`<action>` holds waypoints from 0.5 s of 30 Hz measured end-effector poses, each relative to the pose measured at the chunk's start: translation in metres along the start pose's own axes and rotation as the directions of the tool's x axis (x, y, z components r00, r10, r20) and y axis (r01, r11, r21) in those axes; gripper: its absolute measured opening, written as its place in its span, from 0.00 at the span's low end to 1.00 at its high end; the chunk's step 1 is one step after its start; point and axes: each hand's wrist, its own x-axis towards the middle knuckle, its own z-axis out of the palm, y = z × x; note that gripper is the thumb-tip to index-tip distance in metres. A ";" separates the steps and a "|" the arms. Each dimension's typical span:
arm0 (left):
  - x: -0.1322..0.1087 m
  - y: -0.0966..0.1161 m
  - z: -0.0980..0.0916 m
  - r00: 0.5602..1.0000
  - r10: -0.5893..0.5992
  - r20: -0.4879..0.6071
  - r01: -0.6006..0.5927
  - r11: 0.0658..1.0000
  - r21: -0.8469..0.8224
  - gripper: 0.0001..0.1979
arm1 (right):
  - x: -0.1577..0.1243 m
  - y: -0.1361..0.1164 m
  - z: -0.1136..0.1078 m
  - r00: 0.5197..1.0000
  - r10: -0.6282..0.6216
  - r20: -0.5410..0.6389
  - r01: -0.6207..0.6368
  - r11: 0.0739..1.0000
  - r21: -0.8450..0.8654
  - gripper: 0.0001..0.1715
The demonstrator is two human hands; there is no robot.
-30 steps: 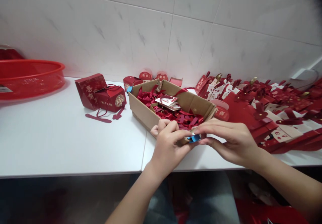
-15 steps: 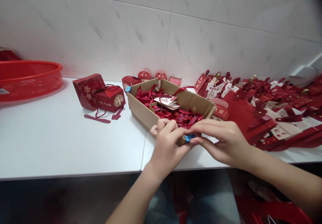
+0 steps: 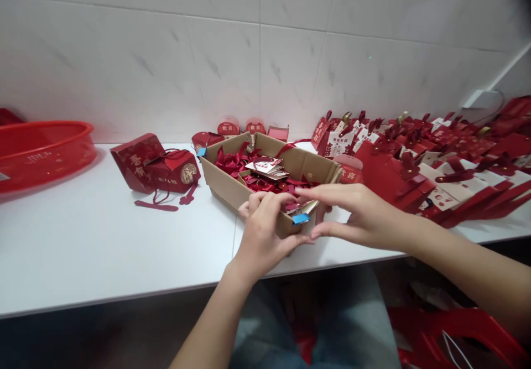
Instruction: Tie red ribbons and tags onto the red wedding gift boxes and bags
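A brown cardboard box [image 3: 226, 191] stands on the white table, filled with dark red ribbons [image 3: 232, 161] and a small stack of printed cards [image 3: 265, 165]. Blue tape [image 3: 301, 219] shows at its near corner, with another blue piece at the left corner. My left hand [image 3: 263, 228] is at the box's near edge, fingers curled over the rim and thumb stretched below the tape. At the right of that corner is my right hand [image 3: 352, 217], its fingers and thumb apart around the corner, with nothing visibly held.
A red plastic basin [image 3: 45, 153] is at the left. Red gift boxes [image 3: 174, 171] with cords sit left of the cardboard box. Many red and white gift bags [image 3: 394, 178] crowd the right side. Small red boxes stand by the tiled wall. A red stool [image 3: 464, 330] is below the table.
The fingers have parted around the near corner, and more of the blue tape shows. The camera view has shifted, so the table items appear lower and further left.
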 end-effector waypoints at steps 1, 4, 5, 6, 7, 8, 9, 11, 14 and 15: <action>-0.001 -0.001 -0.001 1.000 0.019 -0.001 -0.019 1.000 0.003 0.34 | -0.003 0.002 -0.005 0.999 0.016 -0.030 -0.016 1.000 0.001 0.25; -0.009 -0.001 -0.002 0.997 0.004 -0.080 -0.003 1.000 0.022 0.40 | -0.018 0.012 -0.012 0.974 0.083 -0.210 -0.086 0.996 -0.004 0.21; -0.013 0.000 0.000 0.994 -0.027 -0.109 0.030 0.999 0.031 0.39 | -0.023 0.017 -0.011 0.959 0.102 -0.263 -0.107 0.994 -0.004 0.20; -0.016 0.002 0.002 0.990 -0.062 -0.130 0.068 0.997 0.037 0.37 | -0.028 0.022 -0.008 0.946 0.115 -0.302 -0.124 0.992 -0.010 0.19; -0.018 0.003 0.004 0.985 -0.094 -0.144 0.101 0.994 0.041 0.35 | -0.032 0.026 -0.005 0.937 0.121 -0.327 -0.138 0.990 -0.029 0.18; -0.020 0.004 0.007 0.981 -0.116 -0.155 0.124 0.991 0.044 0.31 | -0.035 0.031 0.000 0.931 0.120 -0.344 -0.148 0.987 -0.056 0.18; -0.022 0.006 0.010 0.978 -0.130 -0.161 0.140 0.989 0.049 0.28 | -0.037 0.035 0.004 0.930 0.113 -0.351 -0.152 0.984 -0.088 0.18; -0.023 0.008 0.013 0.977 -0.139 -0.161 0.150 0.987 0.062 0.22 | -0.038 0.041 0.011 0.936 0.095 -0.338 -0.150 0.978 -0.143 0.20; -0.026 0.009 0.013 0.978 -0.145 -0.147 0.157 0.985 0.071 0.20 | -0.038 0.045 0.016 0.956 0.095 -0.278 -0.158 0.964 -0.214 0.24; -0.027 0.009 0.012 0.979 -0.146 -0.145 0.157 0.986 0.062 0.20 | -0.039 0.046 0.016 0.962 0.103 -0.254 -0.166 0.956 -0.241 0.25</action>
